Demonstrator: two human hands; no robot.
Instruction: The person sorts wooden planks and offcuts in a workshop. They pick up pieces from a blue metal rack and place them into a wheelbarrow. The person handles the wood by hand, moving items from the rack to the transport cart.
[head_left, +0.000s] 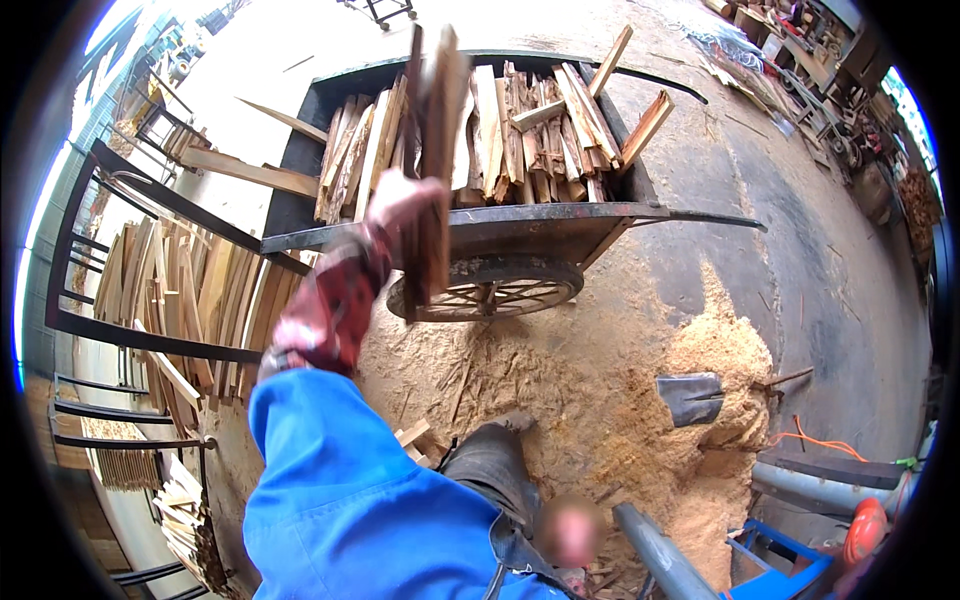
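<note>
My left hand [402, 203] reaches forward over the near side of a dark metal cart [560, 213], closed around bark-edged wood strips [440, 140]. These are blurred by motion and point away from me, their near ends hanging outside the cart's near rim. Inside the cart, wood pieces [490, 130] lie side by side in a packed load. Low in the picture, close to my body, what looks like my right hand [570, 532] is a pinkish blur with a patterned cuff below it. Its fingers cannot be made out.
A spoked wheel [490, 298] carries the cart. To the left, a black metal rack [150, 345] holds long wood strips. A shovel blade [690, 398] lies on a sawdust heap [725, 345] at right. Grey pipes [665, 555] and an orange cord [815, 440] are near lower right.
</note>
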